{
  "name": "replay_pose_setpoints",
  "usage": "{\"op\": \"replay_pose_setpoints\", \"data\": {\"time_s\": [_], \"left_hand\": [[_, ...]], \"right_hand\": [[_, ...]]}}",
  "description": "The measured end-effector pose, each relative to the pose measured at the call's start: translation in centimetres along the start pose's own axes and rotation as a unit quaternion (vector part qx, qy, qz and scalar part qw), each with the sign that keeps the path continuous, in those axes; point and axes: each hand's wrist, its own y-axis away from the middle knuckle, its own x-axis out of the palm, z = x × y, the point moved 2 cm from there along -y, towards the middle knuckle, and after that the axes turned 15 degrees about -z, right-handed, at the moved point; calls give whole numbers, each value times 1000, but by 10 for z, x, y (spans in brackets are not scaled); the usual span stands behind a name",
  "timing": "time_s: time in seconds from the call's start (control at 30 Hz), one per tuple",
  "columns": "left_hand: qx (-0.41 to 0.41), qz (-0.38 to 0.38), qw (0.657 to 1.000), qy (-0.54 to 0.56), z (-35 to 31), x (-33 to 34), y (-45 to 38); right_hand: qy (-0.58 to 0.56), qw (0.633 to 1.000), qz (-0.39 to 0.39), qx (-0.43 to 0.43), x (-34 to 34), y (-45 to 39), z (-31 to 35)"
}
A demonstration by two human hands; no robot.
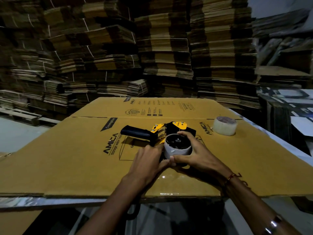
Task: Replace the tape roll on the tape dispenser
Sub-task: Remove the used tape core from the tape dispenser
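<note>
Dispenser [159,133] flat on cardboard sheet [84,167] | spent core [177,148] on hub, gripped by right hand [194,155] | left hand [147,160] closed against frame | new roll [224,125] near (untouched) | risk: core jamming if pulled crooked

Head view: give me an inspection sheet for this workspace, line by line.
Surface: flattened printed carton laid over a table.
Job's things: dispenser lying on its side, a near-empty core on its hub; full tape roll standing apart at the far right.
Clutter: nothing seen.
Hands: left hand pressed against the core's left side; right hand wrapped around the core.
Cables: nothing seen.
Surroundings: cardboard stacks behind, dim light.
</note>
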Motion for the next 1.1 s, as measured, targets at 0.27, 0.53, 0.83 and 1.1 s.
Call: {"op": "replay_pose_setpoints", "data": {"time_s": [0.27,0.53,0.83,1.1], "left_hand": [[-1,-8,1000,5,2,2,-1],[-19,4,1000,24,5,3,-1],[13,1,999,43,3,1,0],[2,20,1000,21,0,1,2]], "right_hand": [[-42,999,9,30,-2,-2,0],[-12,1000,-9,-2,-4,1,3],[37,998,-27,-40,-3,5,7],[57,996,-46,-41,5,9,8]]}}
